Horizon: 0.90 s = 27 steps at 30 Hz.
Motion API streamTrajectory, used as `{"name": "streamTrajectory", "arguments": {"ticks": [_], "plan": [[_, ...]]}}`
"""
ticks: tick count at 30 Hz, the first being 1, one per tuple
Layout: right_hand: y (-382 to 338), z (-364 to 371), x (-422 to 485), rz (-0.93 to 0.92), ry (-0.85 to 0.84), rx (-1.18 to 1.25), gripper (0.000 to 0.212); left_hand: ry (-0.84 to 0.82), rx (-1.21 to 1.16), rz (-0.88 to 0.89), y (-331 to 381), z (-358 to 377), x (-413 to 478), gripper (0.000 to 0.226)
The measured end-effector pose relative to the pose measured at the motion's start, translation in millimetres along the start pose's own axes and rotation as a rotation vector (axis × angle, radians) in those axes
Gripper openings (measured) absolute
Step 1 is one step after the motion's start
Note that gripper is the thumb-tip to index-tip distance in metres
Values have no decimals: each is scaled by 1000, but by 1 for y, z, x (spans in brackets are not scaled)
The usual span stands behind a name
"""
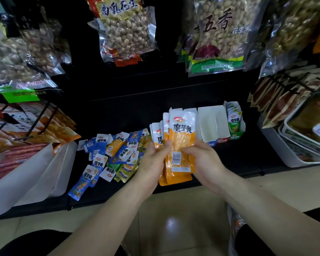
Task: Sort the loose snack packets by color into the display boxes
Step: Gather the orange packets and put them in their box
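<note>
You had both hands shut on one fanned stack of orange packets (181, 137): the left grip (155, 157) pinched its left edge with the thumb across the front, and the right grip (198, 159) curled round the lower right side, beside the barcode. The stack hung above the front edge of the black shelf (129, 111), just in front of the row of display boxes. The likeliest trouble was a slip. The packets looked glossy and sat unevenly, several poking out below your fingers, so loosening either grip to square them up could have sent the lowest ones down onto the tiled floor (174, 209) rather than the shelf. The second risk was the wrong slot. The blue-fronted box (209, 126) and the red-fronted box (221, 122) stood open and looked bare inside, right next to your stack, while the green box (236, 134) held green packets. Whether an orange box stood behind the stack I could not tell, since the packets hid that spot, so you would have needed to check before dropping them. These light card boxes might also have tipped or slid if you pushed the stack in at a slant. At least one orange packet lay in the loose pile (115, 156) to the left, easy to miss among the blue and green.
</note>
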State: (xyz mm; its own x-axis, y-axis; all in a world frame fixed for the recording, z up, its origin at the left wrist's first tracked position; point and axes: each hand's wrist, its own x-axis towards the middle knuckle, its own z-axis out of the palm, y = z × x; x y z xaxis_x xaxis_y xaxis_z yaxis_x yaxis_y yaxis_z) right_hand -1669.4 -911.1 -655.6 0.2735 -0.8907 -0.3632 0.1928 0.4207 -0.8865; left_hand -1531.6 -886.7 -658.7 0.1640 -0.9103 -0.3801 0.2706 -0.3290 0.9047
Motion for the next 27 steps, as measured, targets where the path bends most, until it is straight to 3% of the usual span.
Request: {"name": "streamTrajectory", "arguments": {"ticks": [3,11,18,23,27], "plan": [[1,2,1,8,-5,-49,38,13,11,-26,-3,2,1,31],[-7,-11,-3,-72,-34,-254,22,-44,35,-10,0,1,-1,38],[-10,-24,-1,-161,159,-266,12,-46,-50,-27,6,1,-1,35],[-23,-30,-1,-168,261,-133,17,112,2,-20,4,2,7,21],[-28,-28,-7,-355,322,-481,18,177,24,-3,2,3,10,16]]}}
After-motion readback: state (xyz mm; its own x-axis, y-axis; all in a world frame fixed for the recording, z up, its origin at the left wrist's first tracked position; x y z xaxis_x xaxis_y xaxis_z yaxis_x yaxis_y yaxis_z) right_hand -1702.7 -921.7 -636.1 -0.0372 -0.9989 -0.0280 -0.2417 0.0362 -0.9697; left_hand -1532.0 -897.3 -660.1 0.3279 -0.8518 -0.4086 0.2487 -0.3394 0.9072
